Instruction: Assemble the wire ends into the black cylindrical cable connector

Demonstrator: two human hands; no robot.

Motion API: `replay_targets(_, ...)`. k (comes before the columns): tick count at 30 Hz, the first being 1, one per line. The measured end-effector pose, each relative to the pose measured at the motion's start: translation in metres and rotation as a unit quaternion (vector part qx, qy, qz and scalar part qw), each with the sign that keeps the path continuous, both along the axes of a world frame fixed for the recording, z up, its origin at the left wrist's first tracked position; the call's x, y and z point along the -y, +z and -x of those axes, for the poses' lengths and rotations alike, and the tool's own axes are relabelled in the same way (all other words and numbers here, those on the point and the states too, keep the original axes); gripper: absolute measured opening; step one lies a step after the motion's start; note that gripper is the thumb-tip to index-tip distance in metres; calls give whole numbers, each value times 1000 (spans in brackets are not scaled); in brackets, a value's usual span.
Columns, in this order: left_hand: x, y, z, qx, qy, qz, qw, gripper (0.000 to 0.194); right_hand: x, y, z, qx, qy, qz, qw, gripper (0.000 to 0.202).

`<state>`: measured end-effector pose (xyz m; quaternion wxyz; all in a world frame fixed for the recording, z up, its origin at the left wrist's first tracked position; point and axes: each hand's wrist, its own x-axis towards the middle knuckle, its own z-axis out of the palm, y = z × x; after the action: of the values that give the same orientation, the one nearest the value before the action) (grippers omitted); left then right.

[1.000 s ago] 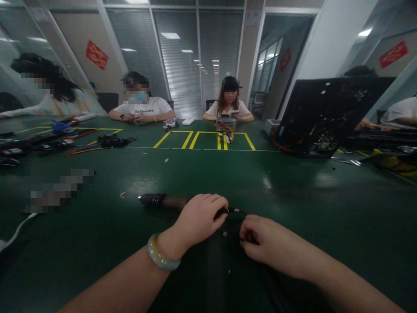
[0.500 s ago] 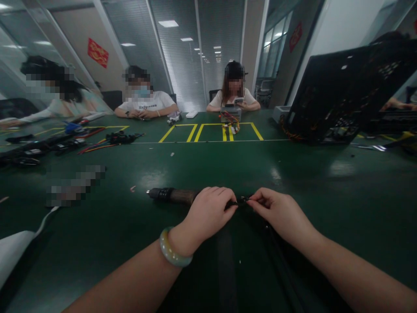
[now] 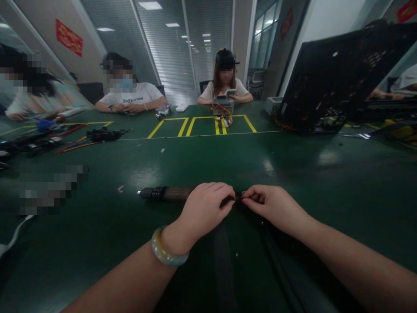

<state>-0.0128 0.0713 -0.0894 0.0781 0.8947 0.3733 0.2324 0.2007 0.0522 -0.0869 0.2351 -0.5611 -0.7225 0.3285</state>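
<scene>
An electric screwdriver (image 3: 177, 194) with a dark ribbed collar lies across the green table, its metal tip pointing left. My left hand (image 3: 206, 204), a jade-like bangle on the wrist, is closed around its right end and covers that part. Close beside it, my right hand (image 3: 270, 202) pinches a small black cord end between thumb and fingers. The fingertips of both hands almost meet over this dark joint; whether plug and screwdriver are connected I cannot make out. From below my right hand a black cord (image 3: 276, 252) runs down toward the near edge.
At the back right stands a large black computer case (image 3: 316, 82). Cables and dark parts (image 3: 104, 134) lie at the left, near a blurred-out object (image 3: 54, 191) with a white cord. Yellow tape (image 3: 185, 126) marks the far side, where several people sit.
The view has shifted, so everything sits a little further left and most things slightly higher. My hands have come slightly closer together at the dark joint.
</scene>
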Motion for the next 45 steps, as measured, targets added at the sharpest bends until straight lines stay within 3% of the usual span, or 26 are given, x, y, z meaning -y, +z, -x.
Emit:
replay_targets(10, 0, 0, 0, -13, -1, 2, 1000, 18, 0, -2, 1, -26, 9, 21, 999, 12)
replay_targets(21, 1, 2, -1, -1, -6, 12, 1000, 10, -1, -2, 3, 1, 13, 17, 1000, 12)
replay_targets(33, 2, 5, -1, 13, 0, 22, 1000, 12, -4, -15, 0, -3, 23, 14, 1000, 14)
replay_targets(45, 3, 5, 0, -1, -3, 15, 1000, 5, -4, -14, 1, -10, 19, 12, 1000, 15)
